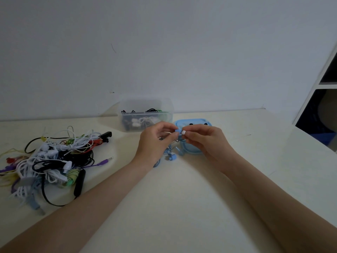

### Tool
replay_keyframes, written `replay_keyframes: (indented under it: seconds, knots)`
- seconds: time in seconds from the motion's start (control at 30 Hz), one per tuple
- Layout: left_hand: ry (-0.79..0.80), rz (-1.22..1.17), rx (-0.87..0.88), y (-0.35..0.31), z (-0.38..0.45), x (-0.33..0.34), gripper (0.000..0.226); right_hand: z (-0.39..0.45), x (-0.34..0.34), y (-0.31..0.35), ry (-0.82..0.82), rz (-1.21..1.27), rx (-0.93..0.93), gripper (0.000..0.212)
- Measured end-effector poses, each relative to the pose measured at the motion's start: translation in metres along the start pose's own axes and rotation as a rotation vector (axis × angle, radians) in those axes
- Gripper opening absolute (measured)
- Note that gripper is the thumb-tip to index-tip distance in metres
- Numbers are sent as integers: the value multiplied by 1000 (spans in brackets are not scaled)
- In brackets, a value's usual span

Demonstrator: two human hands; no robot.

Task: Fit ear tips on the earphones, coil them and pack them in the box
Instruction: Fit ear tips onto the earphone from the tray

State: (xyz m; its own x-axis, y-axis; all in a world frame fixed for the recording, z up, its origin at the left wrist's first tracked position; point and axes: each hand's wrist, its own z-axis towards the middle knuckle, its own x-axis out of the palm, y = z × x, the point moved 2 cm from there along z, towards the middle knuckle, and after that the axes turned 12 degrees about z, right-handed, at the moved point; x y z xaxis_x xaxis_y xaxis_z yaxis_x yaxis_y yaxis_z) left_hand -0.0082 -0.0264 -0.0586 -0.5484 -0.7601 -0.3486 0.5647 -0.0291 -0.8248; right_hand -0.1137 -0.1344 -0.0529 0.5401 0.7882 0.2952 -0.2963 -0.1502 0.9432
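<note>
Pale worktop stood against white wall. Tangled earphone pile lay far left; clear box of coiled sets at back centre, blue container beside it. Left hand pinched blue earbud; right hand pinched white ear tip, touching earbud. Second blue earbud lay on worktop below.

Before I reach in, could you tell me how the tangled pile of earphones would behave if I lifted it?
The pile is thin looped cords, so probably floppy and light. They interlace, so it would likely lift as one clump, with loose plugs dangling and snagging.
</note>
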Motion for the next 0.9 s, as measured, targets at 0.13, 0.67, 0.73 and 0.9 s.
replay_keyframes:
  seconds: [0.13,0.67,0.73,0.9]
  knots:
    - [-11,58,25,0,0,0,19,-1,1,-1,-1,3,-15,10]
    - [-6,56,45,1,0,-1,17,-1,-2,2,12,83,8,9]
    - [-3,56,43,2,0,-1,17,-1,-2,3,20,70,0,9]
    - [7,145,86,0,-1,-3,19,-2,-3,3,27,34,0,9]
